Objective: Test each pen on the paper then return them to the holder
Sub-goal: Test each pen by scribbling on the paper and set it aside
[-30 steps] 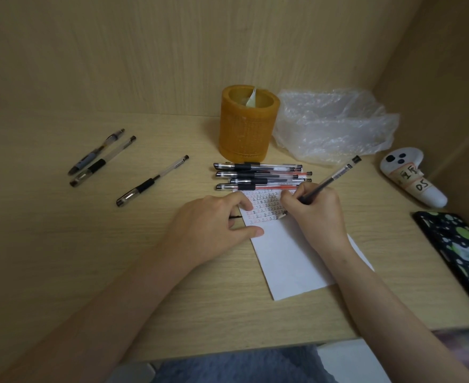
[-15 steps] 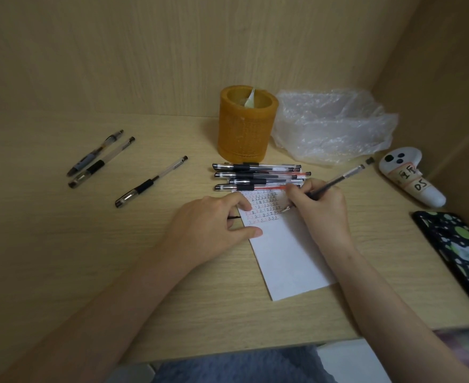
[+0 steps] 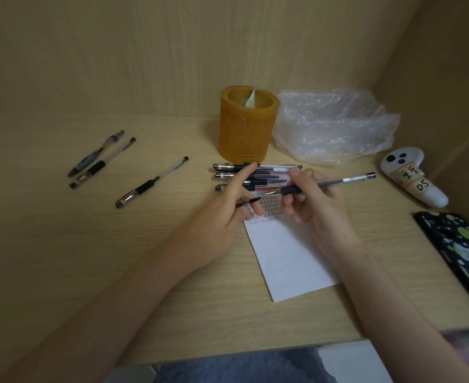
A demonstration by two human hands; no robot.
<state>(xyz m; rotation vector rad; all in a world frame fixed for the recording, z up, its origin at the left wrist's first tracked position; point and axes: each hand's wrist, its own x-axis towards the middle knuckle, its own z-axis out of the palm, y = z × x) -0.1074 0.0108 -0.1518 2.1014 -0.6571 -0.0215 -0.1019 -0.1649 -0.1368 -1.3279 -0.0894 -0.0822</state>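
Note:
A white paper (image 3: 288,255) with rows of small marks at its top lies on the desk. Above it my right hand (image 3: 319,205) grips a clear pen (image 3: 346,180) held level, with its bare tip pointing left. My left hand (image 3: 222,214) is raised off the paper and pinches a small black pen cap (image 3: 245,203) close to that tip, its index finger stretched out. Several capped pens (image 3: 275,169) lie in a row behind my hands. The orange holder (image 3: 245,134) stands behind them with only a scrap of paper inside. Three more pens (image 3: 102,163) lie at the left.
A crumpled clear plastic bag (image 3: 333,128) sits right of the holder. A white controller (image 3: 410,175) and a dark patterned phone (image 3: 460,250) lie at the right edge. Wooden walls close in the back and right.
My right hand lifted the pen off the paper and turned it level. My left hand rose from the paper, bringing the cap up near the pen's tip.

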